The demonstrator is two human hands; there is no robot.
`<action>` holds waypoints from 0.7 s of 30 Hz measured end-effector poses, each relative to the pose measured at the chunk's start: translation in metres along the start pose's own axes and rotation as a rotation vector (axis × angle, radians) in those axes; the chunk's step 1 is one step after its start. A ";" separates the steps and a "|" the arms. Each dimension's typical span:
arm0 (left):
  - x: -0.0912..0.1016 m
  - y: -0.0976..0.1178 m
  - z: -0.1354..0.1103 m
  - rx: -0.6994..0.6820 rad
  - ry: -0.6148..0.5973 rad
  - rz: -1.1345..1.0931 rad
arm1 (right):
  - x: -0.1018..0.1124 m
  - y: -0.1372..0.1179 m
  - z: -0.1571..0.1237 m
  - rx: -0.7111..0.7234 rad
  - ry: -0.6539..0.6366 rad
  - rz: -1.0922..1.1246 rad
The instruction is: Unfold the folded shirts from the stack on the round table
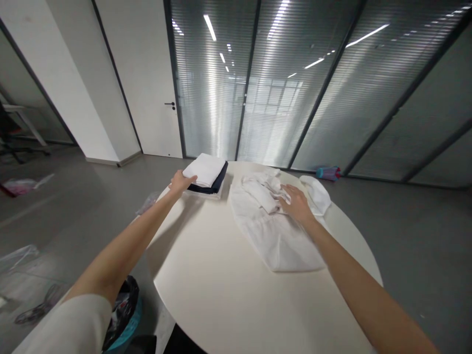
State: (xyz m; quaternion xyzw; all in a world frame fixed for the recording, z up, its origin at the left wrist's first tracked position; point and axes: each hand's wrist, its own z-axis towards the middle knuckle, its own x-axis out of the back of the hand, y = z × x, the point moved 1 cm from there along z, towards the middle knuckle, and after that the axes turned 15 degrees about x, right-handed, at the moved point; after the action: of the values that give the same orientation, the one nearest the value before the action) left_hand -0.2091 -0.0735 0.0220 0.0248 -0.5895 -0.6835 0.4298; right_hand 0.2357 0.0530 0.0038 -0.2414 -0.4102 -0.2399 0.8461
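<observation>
A round white table (221, 275) stands in front of me. At its far left edge sits a stack of folded clothes (206, 174): a white piece on top, a dark one under it, another white one below. My left hand (181, 183) is closed on the near left corner of that stack. A crumpled white garment (269, 221) lies spread on the right half of the table. My right hand (297, 202) rests flat on it with fingers stretched out, beside its bunched-up part.
A bin with a black bag and teal rim (123, 314) stands at the table's near left. Plastic bags (22, 255) lie on the grey floor to the left. A teal and pink object (328, 172) lies by the glass partition behind the table.
</observation>
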 end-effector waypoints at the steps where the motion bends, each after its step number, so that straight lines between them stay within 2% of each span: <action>1: -0.002 0.002 -0.001 0.046 0.059 0.026 | 0.000 -0.001 -0.008 0.026 0.045 0.013; 3: -0.004 0.011 -0.003 0.146 0.182 0.091 | 0.000 -0.005 -0.020 0.062 0.110 0.039; 6: -0.008 0.041 -0.003 0.157 0.259 0.146 | 0.002 -0.016 -0.027 0.058 0.174 0.070; 8: -0.014 0.070 -0.005 0.061 0.286 0.162 | 0.008 -0.026 -0.026 0.044 0.214 0.143; 10: -0.025 0.103 -0.015 -0.106 0.277 0.157 | 0.015 -0.035 -0.025 0.008 0.230 0.323; 13: -0.055 0.142 -0.054 -0.366 0.148 0.140 | 0.026 -0.050 -0.025 -0.108 0.172 0.765; 16: -0.098 0.155 -0.112 -0.535 -0.081 0.130 | 0.029 -0.059 -0.028 -0.229 0.082 1.125; 17: -0.112 0.153 -0.130 -0.570 -0.175 0.121 | 0.027 -0.060 -0.029 -0.276 0.055 1.167; 19: -0.135 0.143 -0.158 -0.604 -0.339 0.092 | 0.021 -0.056 -0.032 -0.396 0.029 1.101; 21: -0.143 0.132 -0.170 -0.585 -0.400 0.043 | 0.016 -0.046 -0.033 -0.491 0.050 0.927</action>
State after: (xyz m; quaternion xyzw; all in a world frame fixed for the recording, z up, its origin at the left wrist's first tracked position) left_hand 0.0464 -0.1098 0.0117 -0.2460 -0.4418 -0.8055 0.3091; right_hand 0.2355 -0.0057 0.0082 -0.5830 -0.1719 0.0647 0.7914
